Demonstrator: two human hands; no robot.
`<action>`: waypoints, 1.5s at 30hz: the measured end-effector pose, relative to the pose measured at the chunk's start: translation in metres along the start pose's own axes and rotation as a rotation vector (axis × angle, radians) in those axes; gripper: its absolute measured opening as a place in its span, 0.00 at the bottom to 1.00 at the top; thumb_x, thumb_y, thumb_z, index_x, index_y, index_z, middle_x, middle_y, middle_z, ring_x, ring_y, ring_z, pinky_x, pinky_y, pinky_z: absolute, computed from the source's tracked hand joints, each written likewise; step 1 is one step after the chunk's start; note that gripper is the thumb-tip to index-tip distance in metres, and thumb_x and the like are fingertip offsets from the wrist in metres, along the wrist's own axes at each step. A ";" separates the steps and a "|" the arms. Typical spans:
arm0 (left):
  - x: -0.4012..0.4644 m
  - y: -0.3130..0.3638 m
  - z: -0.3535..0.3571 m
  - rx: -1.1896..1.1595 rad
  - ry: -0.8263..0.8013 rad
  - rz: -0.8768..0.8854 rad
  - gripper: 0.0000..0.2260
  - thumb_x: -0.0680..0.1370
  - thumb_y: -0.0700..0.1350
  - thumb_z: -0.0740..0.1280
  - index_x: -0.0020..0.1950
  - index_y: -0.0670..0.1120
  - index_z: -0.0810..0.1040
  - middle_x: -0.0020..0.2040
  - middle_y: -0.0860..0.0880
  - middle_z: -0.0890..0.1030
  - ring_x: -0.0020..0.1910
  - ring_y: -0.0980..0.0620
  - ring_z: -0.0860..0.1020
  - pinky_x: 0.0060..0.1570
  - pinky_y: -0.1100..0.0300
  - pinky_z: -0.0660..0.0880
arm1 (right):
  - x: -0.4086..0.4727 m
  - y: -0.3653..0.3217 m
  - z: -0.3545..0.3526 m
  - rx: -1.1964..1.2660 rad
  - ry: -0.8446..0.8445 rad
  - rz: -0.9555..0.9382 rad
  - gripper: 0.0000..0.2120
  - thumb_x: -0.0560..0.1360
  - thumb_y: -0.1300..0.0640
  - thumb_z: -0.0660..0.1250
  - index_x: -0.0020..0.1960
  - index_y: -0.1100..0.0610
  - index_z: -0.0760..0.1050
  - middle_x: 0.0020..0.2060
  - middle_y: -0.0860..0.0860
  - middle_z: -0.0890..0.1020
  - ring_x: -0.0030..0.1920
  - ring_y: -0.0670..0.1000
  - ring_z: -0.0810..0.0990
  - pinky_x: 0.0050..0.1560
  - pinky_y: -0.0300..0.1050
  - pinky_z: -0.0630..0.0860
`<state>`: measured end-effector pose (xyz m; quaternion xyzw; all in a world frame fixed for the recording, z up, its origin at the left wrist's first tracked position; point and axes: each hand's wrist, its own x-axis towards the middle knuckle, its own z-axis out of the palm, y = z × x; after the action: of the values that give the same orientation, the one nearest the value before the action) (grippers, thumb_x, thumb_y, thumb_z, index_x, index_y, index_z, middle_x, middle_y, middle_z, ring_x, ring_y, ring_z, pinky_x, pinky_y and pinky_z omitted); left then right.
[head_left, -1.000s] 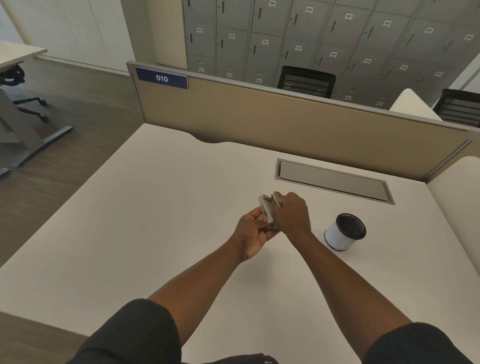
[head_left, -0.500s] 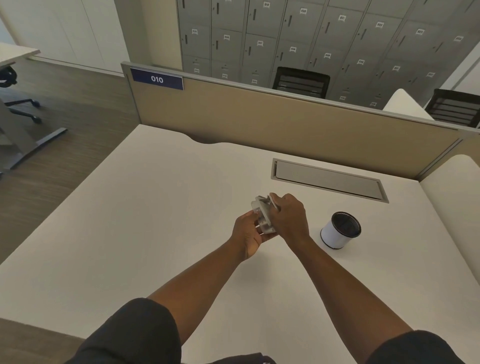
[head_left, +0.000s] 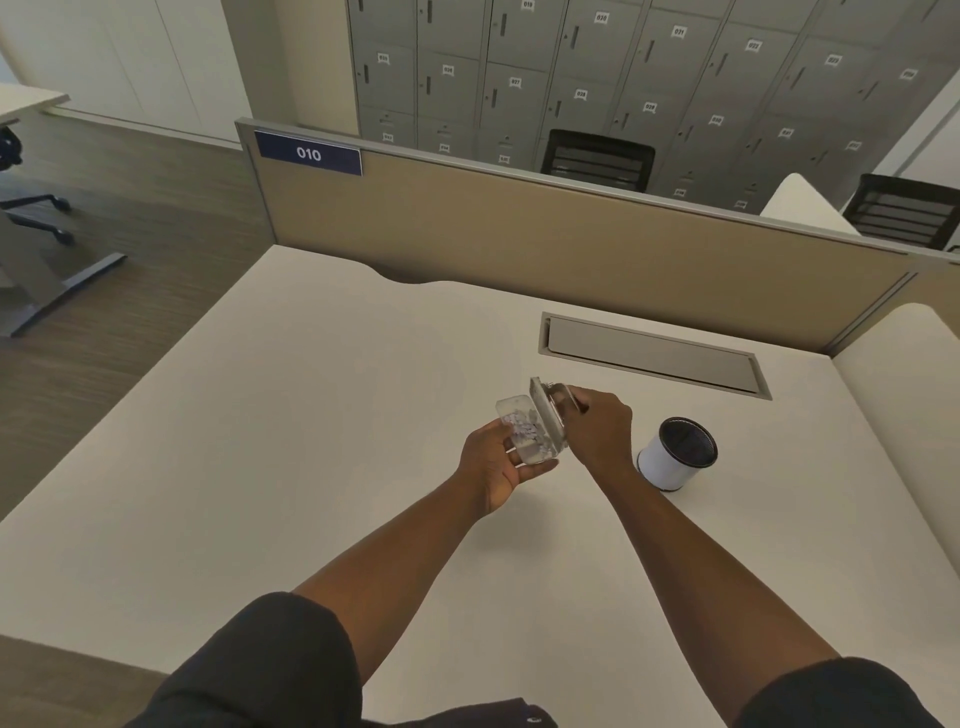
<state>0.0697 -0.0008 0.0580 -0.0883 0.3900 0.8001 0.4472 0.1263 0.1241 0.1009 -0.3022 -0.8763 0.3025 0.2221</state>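
Note:
A small clear plastic box (head_left: 524, 434) with several small pale pieces inside is held above the middle of the white desk (head_left: 260, 441). My left hand (head_left: 493, 470) cradles the box from below with its fingers curled round the base. My right hand (head_left: 597, 434) grips the hinged clear lid (head_left: 545, 410), which stands swung up and open at the box's right side. Both hands hover over the desk, not resting on it.
A white cylindrical cup with a dark inside (head_left: 675, 457) stands on the desk just right of my right hand. A grey cable hatch (head_left: 649, 356) is set in the desk behind. A beige partition (head_left: 519, 234) marked 010 closes the far edge. Chairs and lockers lie beyond.
The box was closed between my hands a second ago. Now my right hand has swung the lid up and the contents show. The hands have parted slightly.

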 end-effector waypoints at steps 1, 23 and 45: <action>-0.001 0.001 0.001 -0.003 -0.001 -0.003 0.10 0.81 0.38 0.58 0.54 0.40 0.78 0.53 0.37 0.82 0.46 0.36 0.84 0.39 0.43 0.83 | 0.001 0.001 -0.001 0.010 -0.010 0.028 0.14 0.78 0.54 0.65 0.35 0.58 0.80 0.27 0.50 0.81 0.30 0.53 0.78 0.31 0.36 0.65; -0.002 0.007 -0.008 -0.022 0.033 -0.052 0.08 0.81 0.37 0.57 0.53 0.40 0.75 0.56 0.36 0.79 0.52 0.32 0.80 0.36 0.40 0.83 | 0.006 0.015 -0.007 0.499 -0.146 0.476 0.07 0.75 0.50 0.70 0.40 0.50 0.82 0.38 0.52 0.85 0.37 0.52 0.82 0.38 0.46 0.79; 0.015 0.008 -0.020 0.051 0.133 -0.142 0.13 0.81 0.36 0.56 0.64 0.35 0.71 0.62 0.33 0.77 0.53 0.33 0.79 0.43 0.38 0.79 | -0.032 0.085 0.059 -0.699 -0.224 -0.164 0.12 0.69 0.65 0.72 0.52 0.60 0.81 0.35 0.57 0.78 0.36 0.60 0.78 0.32 0.47 0.73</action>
<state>0.0503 -0.0075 0.0411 -0.1572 0.4319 0.7483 0.4782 0.1487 0.1335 -0.0048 -0.2535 -0.9668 -0.0024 0.0317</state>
